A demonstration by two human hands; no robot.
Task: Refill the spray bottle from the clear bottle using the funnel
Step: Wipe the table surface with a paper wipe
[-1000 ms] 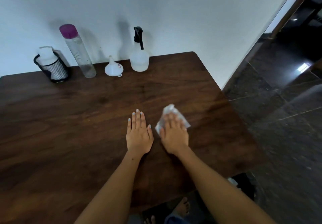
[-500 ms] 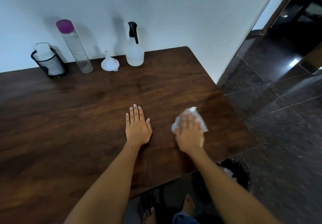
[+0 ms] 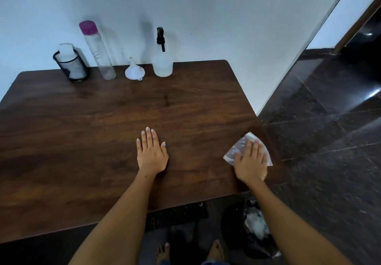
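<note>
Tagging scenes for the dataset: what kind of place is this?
Likely a home or small office corner: dark wooden table against a plain white wall, glossy dark stone floor tiles, black bin beside bare feet.

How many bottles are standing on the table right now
2, both by the wall: the clear bottle with a purple cap, left of the funnel, and the spray bottle, right of it.

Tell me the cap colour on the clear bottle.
Purple-magenta cap on the clear bottle; head view.
</note>
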